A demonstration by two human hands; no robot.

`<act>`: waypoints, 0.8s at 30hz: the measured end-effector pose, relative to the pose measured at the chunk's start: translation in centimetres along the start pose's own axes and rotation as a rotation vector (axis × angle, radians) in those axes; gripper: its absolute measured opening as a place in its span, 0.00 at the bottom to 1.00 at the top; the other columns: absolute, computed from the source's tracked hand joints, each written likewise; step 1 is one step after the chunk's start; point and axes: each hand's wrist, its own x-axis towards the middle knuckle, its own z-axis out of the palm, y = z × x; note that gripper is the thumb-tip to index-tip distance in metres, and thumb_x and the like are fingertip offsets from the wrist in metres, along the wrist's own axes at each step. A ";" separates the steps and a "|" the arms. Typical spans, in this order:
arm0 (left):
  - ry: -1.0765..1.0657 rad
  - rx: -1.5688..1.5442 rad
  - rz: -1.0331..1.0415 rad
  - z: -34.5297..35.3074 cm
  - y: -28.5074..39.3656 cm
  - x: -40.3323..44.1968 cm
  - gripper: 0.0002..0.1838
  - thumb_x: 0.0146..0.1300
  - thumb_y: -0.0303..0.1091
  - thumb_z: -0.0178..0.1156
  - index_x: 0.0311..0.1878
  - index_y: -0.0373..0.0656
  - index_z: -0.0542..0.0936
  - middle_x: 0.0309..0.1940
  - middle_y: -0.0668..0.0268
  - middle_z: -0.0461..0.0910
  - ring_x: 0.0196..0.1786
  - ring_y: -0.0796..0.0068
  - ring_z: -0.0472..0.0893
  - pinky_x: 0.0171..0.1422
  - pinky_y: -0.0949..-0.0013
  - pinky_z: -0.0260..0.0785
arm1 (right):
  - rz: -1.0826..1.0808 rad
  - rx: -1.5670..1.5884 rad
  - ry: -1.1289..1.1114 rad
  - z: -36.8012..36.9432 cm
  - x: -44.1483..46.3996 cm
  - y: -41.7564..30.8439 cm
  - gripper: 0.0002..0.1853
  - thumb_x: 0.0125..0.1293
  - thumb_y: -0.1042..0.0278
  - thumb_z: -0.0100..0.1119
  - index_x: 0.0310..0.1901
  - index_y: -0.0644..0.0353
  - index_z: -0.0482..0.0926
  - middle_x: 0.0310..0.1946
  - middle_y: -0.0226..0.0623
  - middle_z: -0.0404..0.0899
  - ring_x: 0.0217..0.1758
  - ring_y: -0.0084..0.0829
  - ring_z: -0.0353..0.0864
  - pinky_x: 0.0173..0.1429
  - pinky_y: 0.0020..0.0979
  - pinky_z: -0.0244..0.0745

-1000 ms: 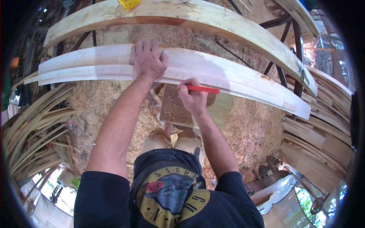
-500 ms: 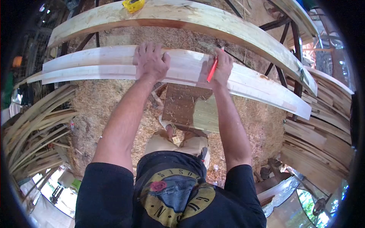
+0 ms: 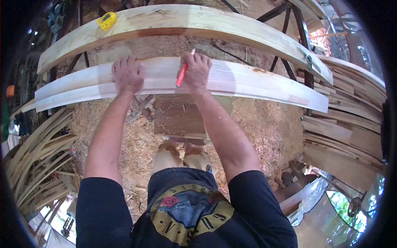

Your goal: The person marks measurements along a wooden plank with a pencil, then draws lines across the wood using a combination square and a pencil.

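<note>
My left hand [image 3: 129,75] lies over the near pale wooden plank [image 3: 248,80], fingers curled across its far edge and thumb out to the right. A short way to the right, my right hand [image 3: 196,73] grips the same plank and holds a red pencil [image 3: 181,75] slanting against it, one end sticking up past the fingers. A long thin strip [image 3: 70,91] runs along the plank's near side. Whatever is under my palms is hidden.
Beyond lies a second curved plank [image 3: 161,22] with a yellow tape measure [image 3: 107,21] on it, over dark metal supports. A brown board [image 3: 178,118] sits below the near plank. Stacked boards [image 3: 343,132] are at right, thin strips [image 3: 37,153] at left, shavings underfoot.
My right hand has risen from below the plank to its far edge, still with the pencil. Lately both hands and the tape measure appear further left as the view shifted.
</note>
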 end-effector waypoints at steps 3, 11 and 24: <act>0.015 -0.006 -0.005 0.2 0.0 -0.3 0.26 0.69 0.52 0.60 0.65 0.49 0.82 0.65 0.58 0.80 0.70 0.53 0.73 0.80 0.47 0.56 | -0.013 0.018 0.028 0.1 0.0 -0.2 0.10 0.61 0.65 0.66 0.45 0.47 0.80 0.43 0.38 0.82 0.55 0.46 0.78 0.65 0.50 0.68; 0.007 0.045 -0.011 0.8 -0.3 0.1 0.27 0.70 0.55 0.59 0.64 0.48 0.81 0.63 0.56 0.80 0.69 0.51 0.73 0.78 0.44 0.58 | -0.024 -0.129 -0.041 1.1 0.0 0.7 0.08 0.67 0.62 0.64 0.47 0.44 0.82 0.40 0.34 0.84 0.53 0.43 0.79 0.64 0.51 0.67; 0.123 -0.217 0.098 -0.8 -15.1 0.0 0.28 0.68 0.49 0.62 0.69 0.51 0.77 0.71 0.53 0.73 0.78 0.50 0.65 0.82 0.44 0.53 | 0.040 -0.195 -0.075 0.6 -0.2 0.7 0.13 0.71 0.59 0.63 0.55 0.42 0.84 0.51 0.35 0.87 0.61 0.44 0.81 0.70 0.47 0.69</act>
